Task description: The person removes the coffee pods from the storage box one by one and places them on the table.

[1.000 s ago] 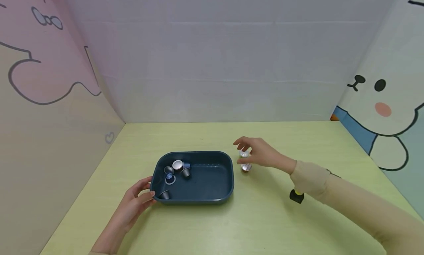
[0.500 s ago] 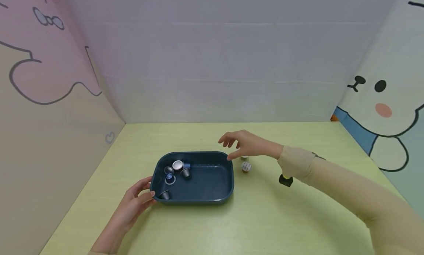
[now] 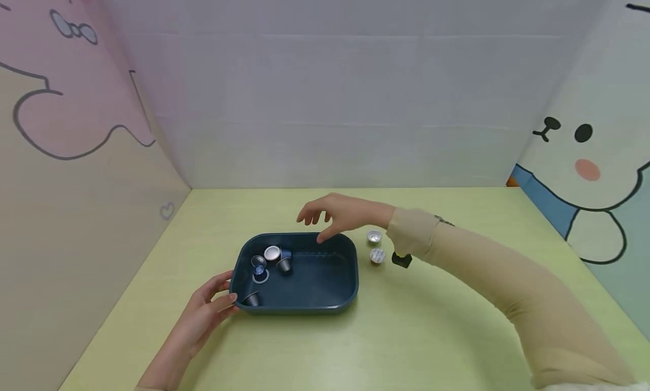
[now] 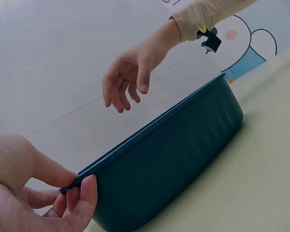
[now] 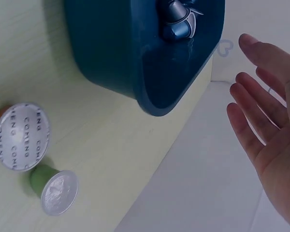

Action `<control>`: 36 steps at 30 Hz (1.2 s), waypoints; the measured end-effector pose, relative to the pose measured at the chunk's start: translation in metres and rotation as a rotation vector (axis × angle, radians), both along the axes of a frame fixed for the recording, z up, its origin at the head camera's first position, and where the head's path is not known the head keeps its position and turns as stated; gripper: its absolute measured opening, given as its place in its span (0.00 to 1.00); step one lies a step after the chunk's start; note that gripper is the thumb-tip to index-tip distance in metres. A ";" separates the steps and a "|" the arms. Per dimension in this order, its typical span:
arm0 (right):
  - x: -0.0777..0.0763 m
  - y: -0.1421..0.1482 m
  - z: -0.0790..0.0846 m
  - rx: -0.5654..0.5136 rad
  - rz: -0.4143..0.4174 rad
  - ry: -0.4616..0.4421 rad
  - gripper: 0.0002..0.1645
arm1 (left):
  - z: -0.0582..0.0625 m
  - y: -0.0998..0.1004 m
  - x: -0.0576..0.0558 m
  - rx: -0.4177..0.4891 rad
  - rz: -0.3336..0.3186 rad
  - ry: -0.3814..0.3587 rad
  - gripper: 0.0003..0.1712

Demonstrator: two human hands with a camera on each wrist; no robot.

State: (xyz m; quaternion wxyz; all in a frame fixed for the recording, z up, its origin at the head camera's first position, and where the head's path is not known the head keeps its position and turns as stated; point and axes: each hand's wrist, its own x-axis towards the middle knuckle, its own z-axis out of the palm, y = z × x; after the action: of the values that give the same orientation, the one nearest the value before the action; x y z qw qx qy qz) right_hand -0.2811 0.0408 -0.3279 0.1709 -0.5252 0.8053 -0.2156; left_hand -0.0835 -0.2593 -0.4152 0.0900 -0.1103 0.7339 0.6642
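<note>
The right hand moved leftward above a yellowish table between cartoon walls.

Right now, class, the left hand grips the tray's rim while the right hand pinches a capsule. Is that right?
Not quite: the right hand holds nothing, as the right wrist view shows. The left hand does grip the tray's rim.

We see a dark teal tub, a pale yellow-green table, a beige sleeve, a green pod and a white lid with dark lettering.
</note>
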 end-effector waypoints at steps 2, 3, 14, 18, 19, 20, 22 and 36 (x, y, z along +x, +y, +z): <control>0.000 -0.007 0.000 0.003 0.010 0.003 0.32 | 0.000 0.000 0.000 0.003 0.001 0.003 0.34; 0.000 -0.010 0.000 0.003 0.016 0.002 0.33 | 0.000 0.000 0.000 0.003 0.001 0.004 0.34; 0.003 -0.043 0.007 0.030 0.090 0.006 0.33 | -0.001 0.001 0.001 0.012 0.012 0.010 0.34; 0.006 -0.059 0.009 0.045 0.137 0.015 0.34 | -0.002 0.001 0.003 0.020 0.021 0.010 0.34; 0.006 -0.063 0.008 0.047 0.149 0.023 0.34 | -0.002 0.000 0.003 0.021 0.020 0.012 0.34; 0.007 -0.067 0.008 0.045 0.161 0.026 0.33 | -0.002 0.000 0.003 0.022 0.023 0.011 0.34; 0.009 -0.075 0.006 0.042 0.180 0.033 0.33 | -0.002 0.000 0.003 0.021 0.020 0.014 0.34; 0.025 -0.114 -0.026 0.148 0.306 0.226 0.34 | -0.004 -0.001 -0.001 0.029 0.003 0.017 0.33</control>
State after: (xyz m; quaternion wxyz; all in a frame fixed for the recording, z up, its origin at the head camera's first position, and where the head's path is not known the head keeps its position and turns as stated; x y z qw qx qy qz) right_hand -0.2561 -0.0729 -0.3537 0.1485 -0.6484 0.7437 -0.0670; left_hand -0.0841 -0.2600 -0.4193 0.0842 -0.1045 0.7247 0.6759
